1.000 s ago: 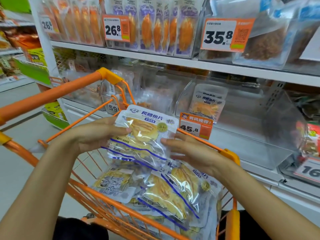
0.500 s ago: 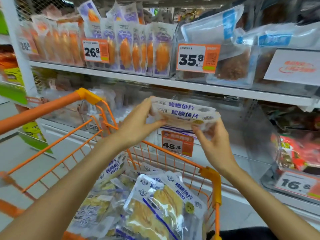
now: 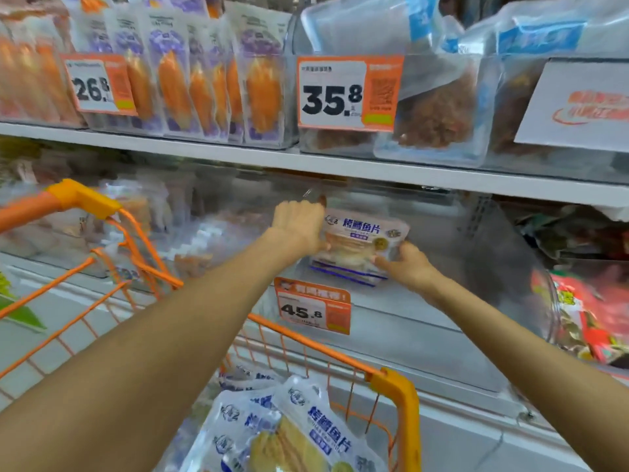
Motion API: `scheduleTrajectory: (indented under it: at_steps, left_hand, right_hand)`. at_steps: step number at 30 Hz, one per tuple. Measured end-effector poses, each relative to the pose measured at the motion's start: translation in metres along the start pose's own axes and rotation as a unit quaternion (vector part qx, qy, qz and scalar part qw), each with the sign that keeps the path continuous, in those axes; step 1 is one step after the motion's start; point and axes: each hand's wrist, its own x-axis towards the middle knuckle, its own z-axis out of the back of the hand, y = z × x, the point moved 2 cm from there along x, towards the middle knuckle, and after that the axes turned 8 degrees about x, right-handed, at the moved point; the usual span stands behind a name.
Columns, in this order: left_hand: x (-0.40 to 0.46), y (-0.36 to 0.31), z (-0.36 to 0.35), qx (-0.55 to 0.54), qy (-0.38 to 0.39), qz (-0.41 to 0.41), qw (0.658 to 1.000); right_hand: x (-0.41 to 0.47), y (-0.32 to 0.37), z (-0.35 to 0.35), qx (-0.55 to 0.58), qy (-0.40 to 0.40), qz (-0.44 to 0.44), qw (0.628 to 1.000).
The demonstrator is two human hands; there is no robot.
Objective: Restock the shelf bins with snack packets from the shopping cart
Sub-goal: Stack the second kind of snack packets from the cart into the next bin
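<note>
Snack packets [image 3: 357, 248]: held upright inside the clear shelf bin [image 3: 425, 301], between both hands; a small stack, blue-striped bottom edges showing below; exact count not readable, at least two.
Left hand [image 3: 301, 226]: curled round the stack's left edge, thumb toward the front face, knuckles up near the underside of the upper shelf [image 3: 340, 168].
Right hand [image 3: 408, 267]: pinching the stack's lower right corner, fingertips on the front face.
Room beyond the right hand: bin floor bare out to the curved clear side wall; wide gap there.
Room beyond the left hand: blurred pale packets in the neighbouring bin, just past the bin's left wall.
Room above the hands: little, the shelf board close over the left knuckles.
Below the hands: one orange price tag reading 45.8 [image 3: 313, 306], fixed on the bin's front lip, just under the stack.
Nearer than the hands: orange shopping cart [image 3: 391, 376], its far rim crossing under both forearms; yellow corner cap below the right forearm, a second yellow cap on the handle, left of the left arm.
In the cart: more packets of the same kind [image 3: 289, 434], overlapping; about three tops legible, the rest cut off by the frame.
Above the shelf board: two price tags, 26.8 [image 3: 97, 85] up-left of the left hand and 35.8 [image 3: 347, 93] straight above; orange-filled packets [image 3: 204, 86] standing in a row between them, brown-filled bags [image 3: 439, 110] to the right.
Far right of the right hand: red packets [image 3: 592, 318] behind the curved wall.
</note>
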Motion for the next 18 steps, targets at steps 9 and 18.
scheduleTrajectory:
  at_steps: [9,18]
  left_hand:
    - [0.039,-0.023,-0.038,0.135,-0.048,-0.065,0.988]
    - [0.055,-0.026,-0.05,0.143,-0.008,-0.022,0.989]
  right_hand:
    - [0.071,-0.039,-0.019,-0.219,0.009,-0.074,0.973]
    - [0.092,-0.037,-0.029,-0.171,-0.069,-0.079,0.98]
